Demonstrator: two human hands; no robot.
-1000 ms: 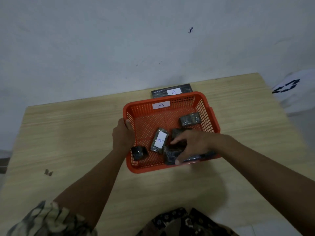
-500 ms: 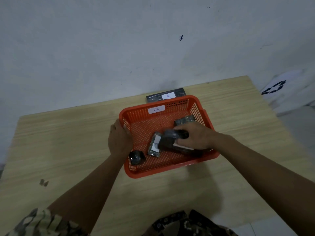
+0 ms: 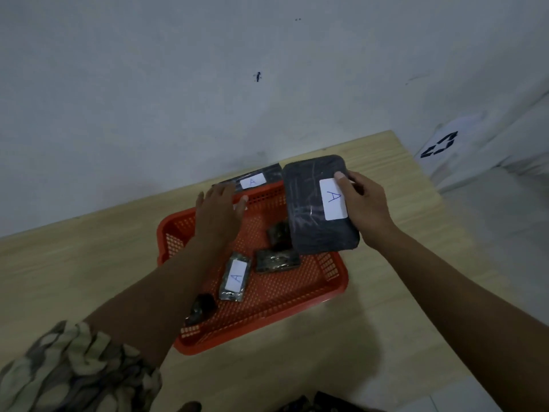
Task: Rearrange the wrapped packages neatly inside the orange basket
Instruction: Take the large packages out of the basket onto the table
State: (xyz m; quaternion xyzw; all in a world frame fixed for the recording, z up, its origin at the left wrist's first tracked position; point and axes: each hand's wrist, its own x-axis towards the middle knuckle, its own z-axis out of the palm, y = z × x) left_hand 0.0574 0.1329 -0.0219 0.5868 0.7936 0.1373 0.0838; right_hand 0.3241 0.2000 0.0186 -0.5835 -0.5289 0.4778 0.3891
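Orange basket on a wooden surface, seen from above, taken as the landmark. The right hand holds the large dark package clear of the basket floor, above the basket's far right corner. The thumb presses on the package's upper face beside its white label; the other fingers wrap round the right edge, and their tips are hidden behind the package. The grip is closed on the package. The package's long axis runs from the basket's far wall toward its near right side, tilted a little off the basket's long sides, with the labelled face turned up toward the camera.

Below and left of the held package, on the basket floor, lie four smaller packages: one dark lump partly covered by the held package, a flat one just beside it, a labelled one toward the middle, and a small one at the near left wall. They lie at mixed angles and mostly apart.

The left hand is spread open, palm down, holding nothing, over the basket's far left part; its fingertips reach the far rim. Whether it touches the rim cannot be told. Beyond the far wall another labelled package lies on the surface, outside the basket.

Judgement: the right hand is the nearer to the free floor at the basket's right side, and setting the large package down flat there would call for turning its long axis parallel to a basket wall.
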